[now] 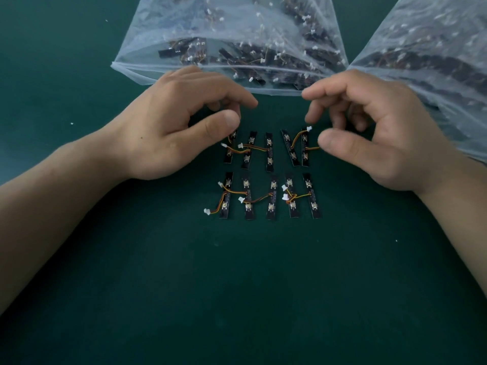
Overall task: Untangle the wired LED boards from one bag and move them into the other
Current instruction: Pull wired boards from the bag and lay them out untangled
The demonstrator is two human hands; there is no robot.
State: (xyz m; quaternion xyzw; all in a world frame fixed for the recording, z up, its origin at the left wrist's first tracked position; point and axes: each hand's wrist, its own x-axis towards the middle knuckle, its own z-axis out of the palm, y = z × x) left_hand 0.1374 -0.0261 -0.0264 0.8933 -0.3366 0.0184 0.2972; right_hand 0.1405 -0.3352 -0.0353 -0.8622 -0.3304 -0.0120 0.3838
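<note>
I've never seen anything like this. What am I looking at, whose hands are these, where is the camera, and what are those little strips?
There is no machine here. These are a person's two bare hands, filmed by one camera worn on the head and looking forward and down. The left hand and right hand hover with curled fingers over ten small black light strips. Each strip has a short wire and a white plug, and they lie in two rows of five on a green table. It is hard to tell whether either hand is pinching a strip or a wire. Behind them lie two clear plastic bags holding many more strips: the middle bag and the right bag.
</note>
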